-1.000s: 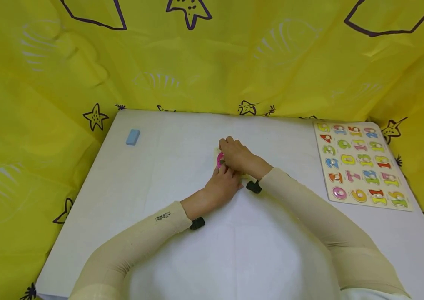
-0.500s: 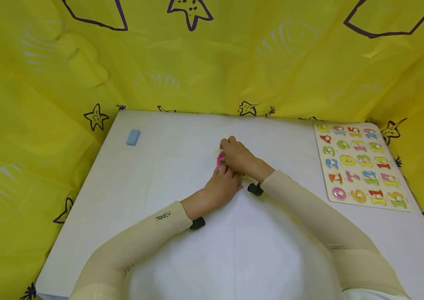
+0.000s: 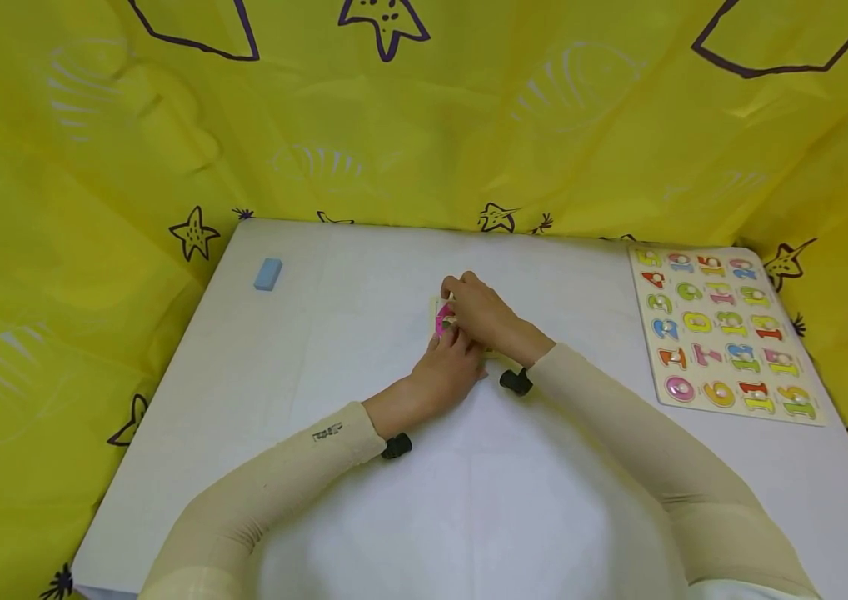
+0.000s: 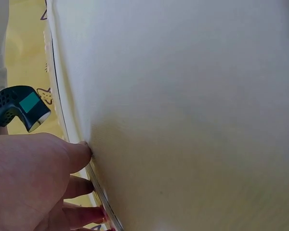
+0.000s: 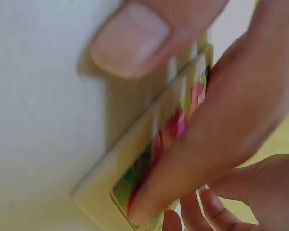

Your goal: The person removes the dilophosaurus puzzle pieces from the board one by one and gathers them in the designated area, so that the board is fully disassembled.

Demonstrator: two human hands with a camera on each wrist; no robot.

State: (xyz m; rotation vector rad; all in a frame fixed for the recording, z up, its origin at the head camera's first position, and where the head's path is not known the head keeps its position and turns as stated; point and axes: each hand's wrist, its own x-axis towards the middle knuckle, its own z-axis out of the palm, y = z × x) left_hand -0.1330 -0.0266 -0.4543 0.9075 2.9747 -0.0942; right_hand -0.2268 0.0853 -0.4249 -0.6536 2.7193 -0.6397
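A small cream board (image 3: 433, 310) with a pink picture (image 3: 441, 319) lies mid-table, mostly under both hands. In the right wrist view it is a thin board (image 5: 97, 185) with a sunken pink and green picture (image 5: 176, 124). My left hand (image 3: 448, 371) rests on its near side; in the left wrist view the thumb touches the board's edge (image 4: 105, 199) and the other fingers reach over it. My right hand (image 3: 486, 315) bends over the far part. One right finger (image 5: 183, 175) lies straight against the picture, while the thumb (image 5: 130, 41) stays apart.
A wooden number puzzle (image 3: 727, 333) with several coloured numerals lies at the table's right. Far left sits a light blue block (image 3: 268, 274). A yellow patterned cloth (image 3: 424, 133) hangs behind the white table (image 3: 364, 517). Dark wrist cameras (image 3: 516, 382) hang beneath both wrists.
My right hand has shifted slightly right, and its fingers have changed position over the picture. The left hand and the board stay nearly in place.
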